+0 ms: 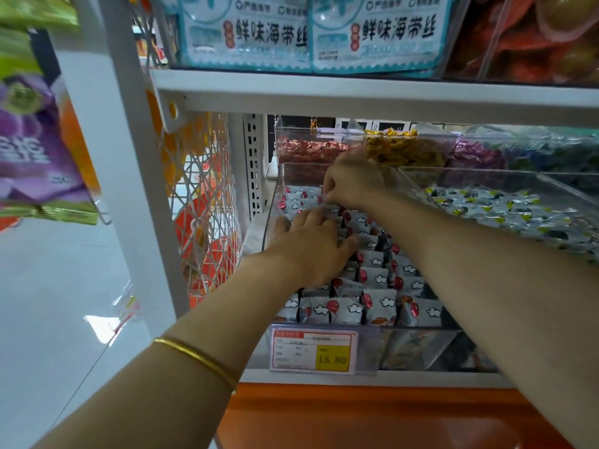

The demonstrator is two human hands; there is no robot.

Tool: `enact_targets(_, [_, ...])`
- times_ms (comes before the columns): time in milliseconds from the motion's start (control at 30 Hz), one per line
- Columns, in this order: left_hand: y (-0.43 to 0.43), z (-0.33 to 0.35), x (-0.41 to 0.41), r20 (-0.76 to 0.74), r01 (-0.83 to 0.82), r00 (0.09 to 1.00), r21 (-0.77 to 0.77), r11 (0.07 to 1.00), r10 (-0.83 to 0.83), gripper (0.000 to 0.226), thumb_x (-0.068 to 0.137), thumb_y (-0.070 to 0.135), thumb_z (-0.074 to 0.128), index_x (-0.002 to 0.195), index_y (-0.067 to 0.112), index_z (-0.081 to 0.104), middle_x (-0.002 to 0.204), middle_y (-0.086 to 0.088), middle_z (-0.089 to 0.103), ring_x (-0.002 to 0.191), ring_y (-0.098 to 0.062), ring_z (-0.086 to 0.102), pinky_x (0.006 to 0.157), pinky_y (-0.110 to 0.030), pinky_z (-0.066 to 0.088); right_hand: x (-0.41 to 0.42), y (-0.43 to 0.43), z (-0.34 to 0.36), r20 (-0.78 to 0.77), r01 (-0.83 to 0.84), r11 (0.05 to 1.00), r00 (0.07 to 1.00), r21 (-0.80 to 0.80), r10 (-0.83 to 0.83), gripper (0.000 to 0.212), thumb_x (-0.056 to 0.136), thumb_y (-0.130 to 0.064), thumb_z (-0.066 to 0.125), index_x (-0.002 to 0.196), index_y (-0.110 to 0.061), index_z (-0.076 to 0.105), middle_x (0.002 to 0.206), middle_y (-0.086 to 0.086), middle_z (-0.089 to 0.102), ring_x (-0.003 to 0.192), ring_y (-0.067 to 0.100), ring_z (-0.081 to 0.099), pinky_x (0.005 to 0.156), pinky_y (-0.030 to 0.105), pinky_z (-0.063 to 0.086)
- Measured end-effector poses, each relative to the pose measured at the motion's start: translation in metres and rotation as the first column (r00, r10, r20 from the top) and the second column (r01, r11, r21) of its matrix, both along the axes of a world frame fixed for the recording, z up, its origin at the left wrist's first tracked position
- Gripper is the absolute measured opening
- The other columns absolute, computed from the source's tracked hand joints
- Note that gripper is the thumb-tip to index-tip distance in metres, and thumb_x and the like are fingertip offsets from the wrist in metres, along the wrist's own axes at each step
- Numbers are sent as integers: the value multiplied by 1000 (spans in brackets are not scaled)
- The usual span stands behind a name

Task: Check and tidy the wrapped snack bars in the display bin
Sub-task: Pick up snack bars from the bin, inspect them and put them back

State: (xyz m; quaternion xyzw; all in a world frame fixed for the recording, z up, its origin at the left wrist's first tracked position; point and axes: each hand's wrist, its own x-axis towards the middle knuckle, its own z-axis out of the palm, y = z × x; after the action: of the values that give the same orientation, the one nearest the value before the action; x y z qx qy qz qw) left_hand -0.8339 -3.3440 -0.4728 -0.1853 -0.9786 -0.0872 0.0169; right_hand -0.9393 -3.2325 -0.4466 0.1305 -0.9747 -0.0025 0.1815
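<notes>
A white painted metal shelving unit [129,124] fills the view, its flat shelf board [356,95] carrying glossy pale-blue packets [246,34] with crimped edges. On the level below sits the display bin [275,202], a clear hard-plastic trough with straight walls, just beside a like neighbour bin [486,176] on the right and in front of smaller clear bins [311,147] of red and yellow sweets. The display bin holds the snack bars [343,309]: small pillow-shaped packs in grey-white foil printed with clouds and a red dot, standing on edge in close rows from front to back. The left hand [311,244] lies relaxed on the rows in the middle of the bin, fingers stretched forward over the wrappers. The right hand [353,183] reaches to the rear of the bin, fingers curled down and pinching the top of a bar there. A white wire mesh panel [201,196] closes the unit's left side, and a shiny orange base [356,416] runs below. The floor [48,286] is pale and glossy. A red-and-yellow price tag [312,351] sits in a clear holder on the bin's front, and a thin gold bracelet [197,358] circles the left forearm.
</notes>
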Motion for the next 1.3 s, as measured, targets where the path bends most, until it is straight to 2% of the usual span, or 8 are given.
enact_targets(133, [1, 11, 6, -82, 17, 997, 222, 975, 1, 47, 98, 37, 34, 126, 3, 49, 137, -17, 41, 127, -33, 35, 106, -48, 29, 15, 8, 20, 67, -51, 892, 994, -449, 91, 6, 89, -19, 59, 86, -15, 61, 91, 4, 64, 77, 13, 57, 70, 27, 46])
enact_targets(267, [1, 20, 31, -96, 1, 994, 505, 863, 55, 37, 96, 24, 42, 124, 1, 48, 127, -15, 45, 115, -32, 45, 94, -36, 40, 50, 22, 30, -109, -82, 747, 994, -660, 12, 8, 90, -15, 58, 93, -7, 59, 94, 9, 62, 82, 18, 56, 72, 33, 48])
enact_targets(433, [-6, 23, 62, 10, -121, 981, 811, 573, 193, 26, 99, 14, 37, 119, 3, 49, 97, -7, 55, 74, -21, 52, 60, -31, 43, 119, 24, 17, -21, -21, 233, 1000, -972, 0, 4, 94, -7, 52, 95, -6, 55, 111, 17, 61, 75, 22, 65, 52, 23, 56])
enact_targets(700, [-8, 23, 100, 231, -273, 957, 921, 277, 175, 24, 101, 19, 32, 85, 12, 48, 88, -20, 60, 78, -26, 58, 75, -41, 52, 210, 35, -2, 64, 145, -364, 972, -920, 225, 9, 92, -3, 54, 83, -3, 58, 82, 12, 61, 51, 12, 64, 49, 22, 53])
enact_targets(833, [-12, 17, 110, 256, -265, 964, 917, 298, 70, 27, 100, 26, 39, 84, 13, 56, 75, -5, 56, 58, -13, 56, 62, -31, 55, 229, 43, -12, 76, 201, -508, 964, -838, 255, 7, 92, -5, 54, 90, -1, 60, 83, 14, 62, 54, 14, 66, 50, 22, 53])
enact_targets(1000, [-13, 10, 117, 283, -279, 959, 938, 206, 12, 30, 100, 34, 36, 93, 12, 56, 79, -8, 54, 54, -12, 52, 55, -28, 45, 240, 48, -16, -25, 161, -537, 946, -828, 322, 9, 89, -2, 54, 88, 1, 63, 69, 9, 70, 63, 15, 69, 55, 20, 54])
enact_targets(1200, [-8, 8, 123, 237, -240, 971, 945, 221, 37, 34, 101, 36, 30, 80, 13, 43, 61, -2, 46, 43, -9, 39, 42, -22, 33, 246, 51, -21, -66, 189, -614, 928, -767, 368, 10, 87, 1, 53, 89, 2, 62, 72, 9, 71, 67, 15, 70, 56, 18, 55])
enact_targets(1300, [-6, 8, 123, 226, -224, 974, 966, 132, -2, 34, 101, 30, 34, 71, 15, 37, 57, 0, 40, 43, -10, 30, 40, -21, 25, 246, 52, -21, -73, 215, -679, 927, -702, 369, 9, 86, 2, 52, 86, 2, 62, 69, 9, 71, 64, 15, 70, 54, 18, 55])
